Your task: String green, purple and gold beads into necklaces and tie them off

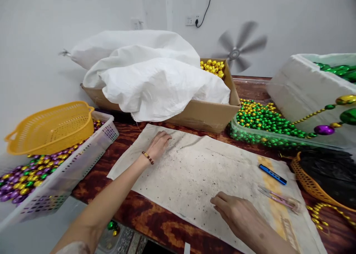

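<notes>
My left hand [159,146], with a beaded bracelet [147,158] at the wrist, rests on the far left part of a pale cloth [191,172]. Its fingers lie loosely bent on the fabric, with nothing visible in them. Over the cloth's near middle, my right hand [235,211] has its fingers drawn together and pointing left; anything between them is too small or hidden. Dark specks dot the cloth between the hands. A thin needle-like rod [222,155] lies farther back. Right of my right hand are a blue-and-black tool [272,174] and small snips [280,198].
At left, a yellow basket [52,129] rests on a white crate [94,153] of beads. Behind the cloth, white sacks [155,83] cover a cardboard box [205,114]. Right stand a clear bin [267,137] of beads, a foam box [294,87] and an orange basket [308,183]. A fan [234,54] spins behind.
</notes>
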A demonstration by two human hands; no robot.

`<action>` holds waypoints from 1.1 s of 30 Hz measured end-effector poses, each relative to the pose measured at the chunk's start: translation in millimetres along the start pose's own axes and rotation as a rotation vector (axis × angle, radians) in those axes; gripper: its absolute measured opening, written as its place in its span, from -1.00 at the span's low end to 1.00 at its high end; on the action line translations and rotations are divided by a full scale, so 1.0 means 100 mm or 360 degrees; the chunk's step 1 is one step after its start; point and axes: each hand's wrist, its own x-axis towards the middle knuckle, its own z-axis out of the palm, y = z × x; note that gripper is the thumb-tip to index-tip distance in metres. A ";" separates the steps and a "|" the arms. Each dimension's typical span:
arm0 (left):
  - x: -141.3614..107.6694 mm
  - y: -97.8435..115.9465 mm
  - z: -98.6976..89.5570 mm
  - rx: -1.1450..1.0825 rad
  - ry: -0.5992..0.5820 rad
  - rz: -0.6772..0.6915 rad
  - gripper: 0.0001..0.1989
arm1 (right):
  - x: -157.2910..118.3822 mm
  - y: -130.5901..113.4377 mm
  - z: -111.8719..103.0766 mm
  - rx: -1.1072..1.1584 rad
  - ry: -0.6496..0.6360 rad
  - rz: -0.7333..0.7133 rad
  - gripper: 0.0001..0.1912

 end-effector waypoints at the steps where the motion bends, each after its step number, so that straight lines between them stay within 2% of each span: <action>1: 0.12 -0.04 0.05 0.0062 -0.0053 0.0088 -0.69 | 0.00 -0.01 0.01 -0.0001 -0.0025 -0.0011 -0.74; 6: 0.50 -0.13 0.13 0.0517 -0.0382 0.0367 -0.69 | -0.06 0.00 0.06 0.0068 -0.0116 0.0007 -0.72; 9: 0.58 -0.15 0.12 0.0600 -0.0444 0.0456 -0.79 | -0.15 -0.01 0.01 0.0150 -0.0176 0.0163 -0.73; 13: 0.64 -0.25 0.09 0.0479 -0.0412 0.0461 -0.85 | -0.31 -0.02 -0.10 0.0314 -0.0184 0.0397 -0.78; 16: 0.70 -0.28 0.06 0.0308 -0.0322 0.0478 -0.87 | -0.47 0.13 -0.12 0.0429 -0.0073 0.0600 -0.78; 18: 0.69 -0.18 0.01 0.0044 -0.0140 0.0231 -0.92 | -0.62 0.32 -0.11 0.0409 0.0043 0.0852 -0.76; 20: 0.60 0.04 -0.04 -0.0344 0.0031 -0.0089 -0.95 | -0.81 0.54 -0.11 0.0300 0.0221 0.1178 -0.75; 23: 0.37 0.53 -0.01 -0.1200 0.0081 -0.0474 -0.85 | -1.13 0.87 -0.18 0.0127 0.0490 0.1599 -0.74; 25: 0.17 0.92 0.11 -0.1713 -0.0094 -0.0719 -0.74 | -1.34 1.04 -0.28 0.0054 0.0522 0.1777 -0.72; 28: -0.15 1.56 0.40 -0.2197 -0.0564 -0.1074 -0.63 | -1.57 1.21 -0.44 -0.0007 0.0426 0.1855 -0.70; 31: -0.43 2.17 0.68 -0.2600 -0.0926 -0.1215 -0.62 | -1.64 1.29 -0.50 -0.0009 0.0323 0.1796 -0.74; 33: -0.57 2.46 0.80 -0.2804 -0.1027 -0.1272 -0.62 | -1.61 1.31 -0.47 -0.0011 0.0267 0.1767 -0.76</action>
